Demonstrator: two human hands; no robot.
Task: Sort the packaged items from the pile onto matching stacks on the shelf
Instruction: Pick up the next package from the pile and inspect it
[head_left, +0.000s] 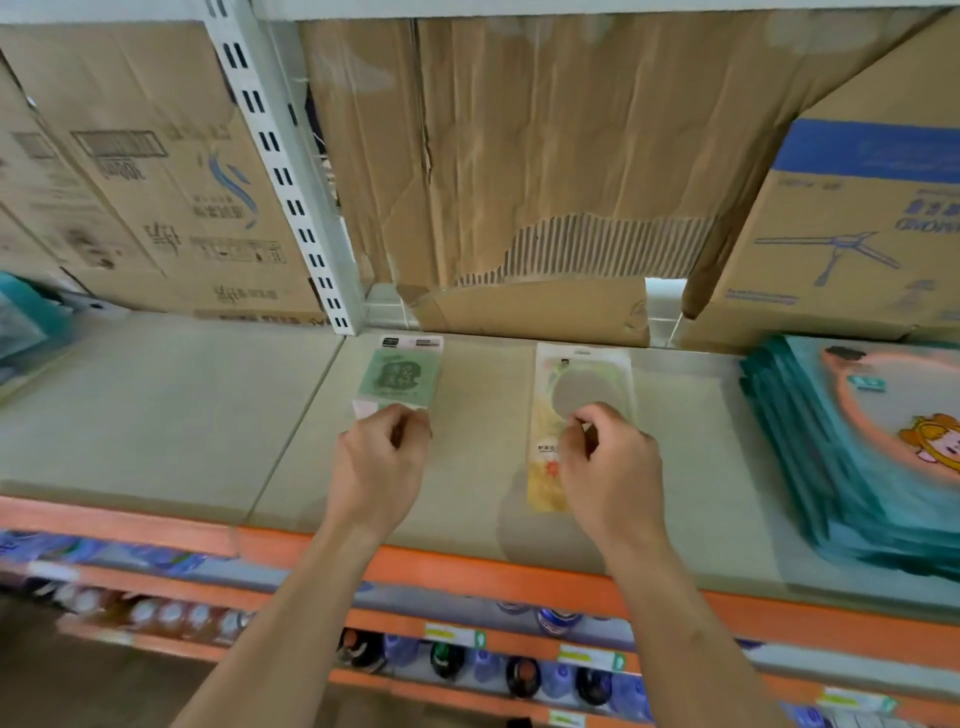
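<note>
A small green packet (402, 376) lies flat on the grey shelf board (171, 415), near the back. My left hand (376, 467) pinches its near edge with curled fingers. To its right lies a long clear packet (582, 384) with a yellow and green card inside. My right hand (610, 467) covers its lower half and grips it between thumb and fingers. A tall stack of teal packets (852, 447) with an orange cartoon print rests at the right end of the shelf.
Cardboard boxes (545, 171) line the back of the shelf, one torn. A white slotted upright (285, 171) stands at the back left. An orange rail (467, 571) edges the shelf front. Bottles (519, 675) fill lower shelves. A teal item (21, 317) sits far left.
</note>
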